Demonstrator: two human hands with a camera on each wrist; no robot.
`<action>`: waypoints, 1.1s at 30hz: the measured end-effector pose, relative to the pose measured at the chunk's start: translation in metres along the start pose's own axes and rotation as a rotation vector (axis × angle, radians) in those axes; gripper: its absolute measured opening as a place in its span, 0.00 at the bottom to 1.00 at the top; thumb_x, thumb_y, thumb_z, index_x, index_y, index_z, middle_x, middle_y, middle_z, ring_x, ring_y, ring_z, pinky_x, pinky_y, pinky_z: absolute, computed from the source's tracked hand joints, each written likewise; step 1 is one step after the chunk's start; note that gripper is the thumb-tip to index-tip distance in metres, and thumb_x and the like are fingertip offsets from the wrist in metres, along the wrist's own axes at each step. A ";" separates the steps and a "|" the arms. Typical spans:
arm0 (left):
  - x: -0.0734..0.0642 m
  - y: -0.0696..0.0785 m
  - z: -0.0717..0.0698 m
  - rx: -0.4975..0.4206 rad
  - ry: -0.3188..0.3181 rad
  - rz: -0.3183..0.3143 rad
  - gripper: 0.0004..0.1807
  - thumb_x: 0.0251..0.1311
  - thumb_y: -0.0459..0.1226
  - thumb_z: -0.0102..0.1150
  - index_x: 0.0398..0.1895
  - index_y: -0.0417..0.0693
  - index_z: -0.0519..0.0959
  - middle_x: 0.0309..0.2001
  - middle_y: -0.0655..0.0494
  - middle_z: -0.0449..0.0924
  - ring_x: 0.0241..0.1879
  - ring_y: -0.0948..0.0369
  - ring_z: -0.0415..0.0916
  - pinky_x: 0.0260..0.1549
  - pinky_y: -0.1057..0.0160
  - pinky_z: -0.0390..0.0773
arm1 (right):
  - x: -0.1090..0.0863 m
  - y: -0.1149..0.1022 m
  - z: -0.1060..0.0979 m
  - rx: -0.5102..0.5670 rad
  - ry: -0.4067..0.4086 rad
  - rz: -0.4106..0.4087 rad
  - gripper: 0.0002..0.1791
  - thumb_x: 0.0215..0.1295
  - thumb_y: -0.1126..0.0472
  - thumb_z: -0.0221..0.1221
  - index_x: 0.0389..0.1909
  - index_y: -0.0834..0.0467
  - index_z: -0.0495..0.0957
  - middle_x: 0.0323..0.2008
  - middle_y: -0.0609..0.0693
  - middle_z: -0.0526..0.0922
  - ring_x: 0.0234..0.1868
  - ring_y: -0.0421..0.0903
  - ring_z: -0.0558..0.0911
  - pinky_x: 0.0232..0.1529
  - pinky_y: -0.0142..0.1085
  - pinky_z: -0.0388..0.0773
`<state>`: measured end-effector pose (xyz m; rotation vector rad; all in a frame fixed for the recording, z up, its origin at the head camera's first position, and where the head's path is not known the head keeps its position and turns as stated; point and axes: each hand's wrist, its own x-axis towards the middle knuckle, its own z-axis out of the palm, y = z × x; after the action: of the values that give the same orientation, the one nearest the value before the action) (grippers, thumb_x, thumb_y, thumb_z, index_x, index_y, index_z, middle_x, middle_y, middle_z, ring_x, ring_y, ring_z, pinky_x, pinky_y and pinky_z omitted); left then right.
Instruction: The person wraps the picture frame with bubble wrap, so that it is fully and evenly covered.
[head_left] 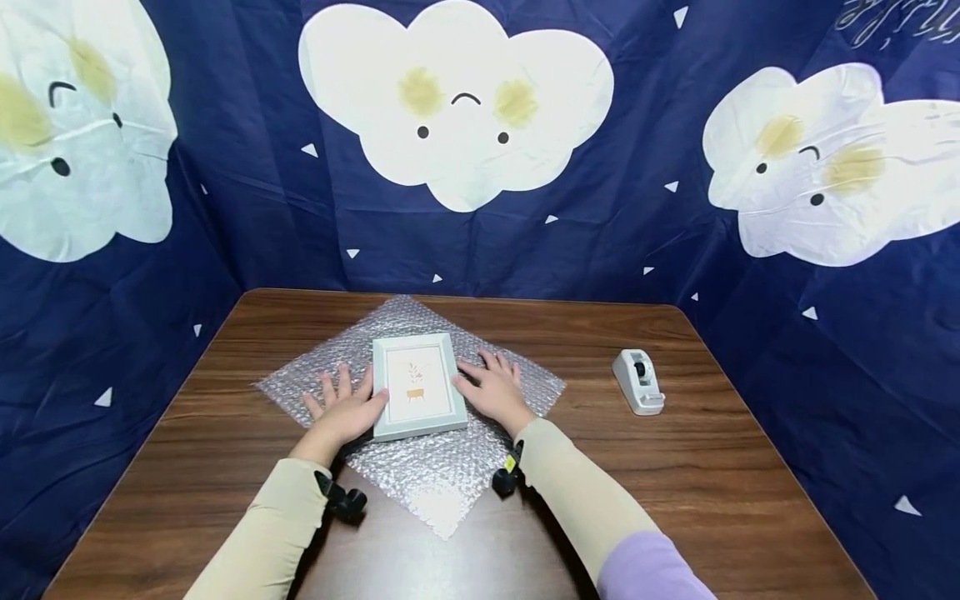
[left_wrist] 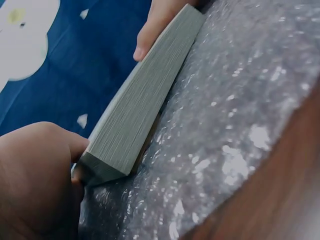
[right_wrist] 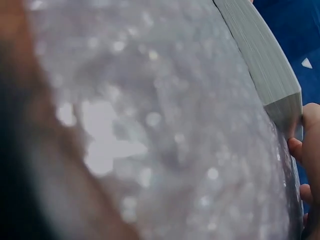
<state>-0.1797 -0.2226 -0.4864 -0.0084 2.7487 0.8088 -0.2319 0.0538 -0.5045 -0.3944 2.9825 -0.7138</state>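
Note:
A pale grey-green picture frame (head_left: pixel 420 431) with a plant drawing lies face up on a sheet of bubble wrap (head_left: pixel 442 483), set cornerwise on the table. At the frame's left side is my left hand (head_left: pixel 345 414), its fingers spread over the wrap and its thumb on the frame's edge. On the opposite side my right hand (head_left: pixel 495 392) touches the frame's edge, with fingers extended. In the left wrist view, the left thumb meets the frame's near corner. The right wrist view shows right fingers against the frame's side; their tips are partly hidden.
A white tape dispenser (head_left: pixel 639 382) stands to the right on the brown wooden table (head_left: pixel 600 492). Dark blue cloth (head_left: pixel 465 250) with cloud prints hangs behind and along both sides. Small black cameras (head_left: pixel 347 504) are strapped to the wrists.

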 end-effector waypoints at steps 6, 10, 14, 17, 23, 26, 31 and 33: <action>-0.001 0.023 0.019 0.009 -0.005 0.019 0.42 0.74 0.61 0.28 0.82 0.50 0.38 0.78 0.34 0.16 0.72 0.33 0.06 0.55 0.27 0.05 | -0.017 0.024 -0.011 -0.001 0.019 0.023 0.30 0.73 0.31 0.45 0.71 0.35 0.72 0.79 0.51 0.56 0.80 0.60 0.47 0.74 0.66 0.35; -0.001 0.029 0.028 0.022 0.022 0.019 0.42 0.74 0.62 0.27 0.83 0.51 0.39 0.78 0.35 0.17 0.72 0.34 0.07 0.56 0.28 0.05 | -0.022 0.030 -0.014 0.010 0.037 0.033 0.29 0.73 0.31 0.45 0.70 0.36 0.73 0.79 0.52 0.56 0.80 0.60 0.47 0.74 0.66 0.36; 0.000 0.030 0.034 0.043 0.060 0.023 0.42 0.74 0.63 0.26 0.83 0.52 0.41 0.79 0.35 0.19 0.73 0.34 0.09 0.57 0.29 0.05 | -0.023 0.030 -0.014 0.006 0.062 0.058 0.29 0.73 0.31 0.46 0.69 0.35 0.74 0.79 0.51 0.55 0.80 0.60 0.47 0.74 0.65 0.35; 0.001 0.032 0.036 0.043 0.080 0.025 0.42 0.74 0.64 0.26 0.83 0.52 0.42 0.79 0.35 0.20 0.74 0.34 0.09 0.57 0.29 0.06 | -0.023 0.030 -0.012 -0.029 0.076 0.088 0.29 0.73 0.30 0.44 0.68 0.33 0.74 0.79 0.49 0.55 0.80 0.59 0.47 0.74 0.65 0.35; 0.003 0.037 0.035 0.036 0.121 0.010 0.41 0.75 0.62 0.27 0.83 0.52 0.44 0.80 0.36 0.23 0.75 0.35 0.13 0.61 0.29 0.09 | -0.022 0.030 -0.010 -0.067 0.084 0.107 0.30 0.73 0.28 0.41 0.69 0.32 0.73 0.80 0.49 0.54 0.80 0.58 0.46 0.73 0.66 0.34; 0.003 0.036 0.036 0.046 0.117 0.009 0.41 0.74 0.63 0.26 0.83 0.54 0.44 0.80 0.36 0.23 0.75 0.35 0.13 0.61 0.29 0.10 | -0.022 0.030 -0.009 -0.072 0.082 0.117 0.30 0.73 0.28 0.40 0.69 0.32 0.72 0.80 0.48 0.53 0.80 0.58 0.46 0.73 0.66 0.34; 0.002 0.033 0.039 0.063 0.117 0.015 0.43 0.73 0.65 0.23 0.83 0.54 0.43 0.80 0.36 0.23 0.75 0.35 0.13 0.61 0.29 0.10 | -0.026 0.032 -0.008 -0.057 0.097 0.083 0.31 0.73 0.28 0.40 0.69 0.33 0.73 0.79 0.48 0.56 0.80 0.58 0.48 0.74 0.65 0.34; 0.002 0.032 0.040 0.065 0.124 0.015 0.42 0.73 0.65 0.22 0.83 0.53 0.43 0.80 0.36 0.23 0.75 0.35 0.13 0.60 0.28 0.09 | -0.030 0.034 -0.009 -0.014 0.122 0.023 0.30 0.75 0.31 0.42 0.68 0.37 0.76 0.77 0.49 0.62 0.79 0.57 0.53 0.74 0.65 0.37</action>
<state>-0.1736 -0.1745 -0.5024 -0.0251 2.8937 0.7455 -0.2120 0.0950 -0.5118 -0.3275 3.1016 -0.7419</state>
